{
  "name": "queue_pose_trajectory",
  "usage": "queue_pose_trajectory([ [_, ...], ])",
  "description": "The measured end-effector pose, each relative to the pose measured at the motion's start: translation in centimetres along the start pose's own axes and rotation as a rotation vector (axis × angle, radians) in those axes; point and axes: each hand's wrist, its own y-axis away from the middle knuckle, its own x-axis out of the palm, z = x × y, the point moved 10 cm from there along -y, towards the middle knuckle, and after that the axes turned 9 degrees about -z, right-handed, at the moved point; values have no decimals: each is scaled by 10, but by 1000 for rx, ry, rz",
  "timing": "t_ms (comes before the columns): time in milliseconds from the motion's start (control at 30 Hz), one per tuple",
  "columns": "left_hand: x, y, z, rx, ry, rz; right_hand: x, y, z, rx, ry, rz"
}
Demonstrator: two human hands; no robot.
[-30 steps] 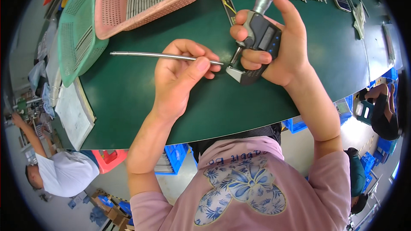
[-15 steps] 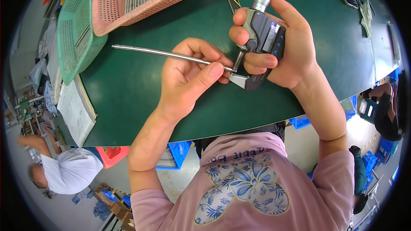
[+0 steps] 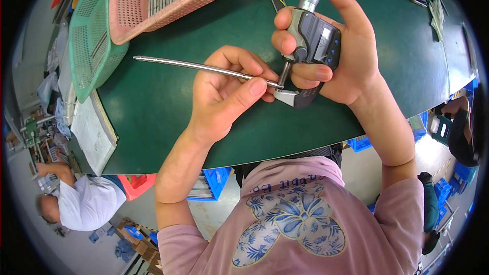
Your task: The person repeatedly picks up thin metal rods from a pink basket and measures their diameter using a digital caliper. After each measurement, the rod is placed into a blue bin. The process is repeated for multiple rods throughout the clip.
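A green table (image 3: 153,135) fills the middle of the view, its near edge curving past the person's waist. At its far left stands a pink basket (image 3: 186,12) with a stack of metal rods inside. Just left of that is a green basket (image 3: 106,66), narrower in view, also with a few thin rods in it. A pale notebook (image 3: 93,135) lies at the table's left edge, nearer the person.

The right hand (image 3: 351,56) is raised over the table, its grip closed around a micrometer (image 3: 316,38); fingers curl about the body, and one digit stretches up beside the thimble. The left hand (image 3: 219,89) is just beside it, its grip narrow, pinching a rod (image 3: 186,64) between thumb and fingers.

That rod slants slightly down to the right, its long free part reaching left toward the green basket. Its right end lies at the micrometer's gap, between spindle (image 3: 284,74) and anvil (image 3: 287,97); whether both faces touch it is too small to tell.
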Motion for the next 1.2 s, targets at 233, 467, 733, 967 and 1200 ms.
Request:
queue_pose_trajectory([
  [233,2,1,-2,11,-10,15,-3,1,0,-11,25,-118],
  [467,1,1,-3,24,-18,29,-4,0,5,-79,136,-115],
  [733,-2,1,6,-109,10,-6,-8,1,13,-222,366,-184],
  [967,-7,1,9,-100,-54,-43,-3,4,18,-299,412,-148],
  [1200,-16,-5,-3,-34,-106,-56,11,5,16,-334,495,34],
])
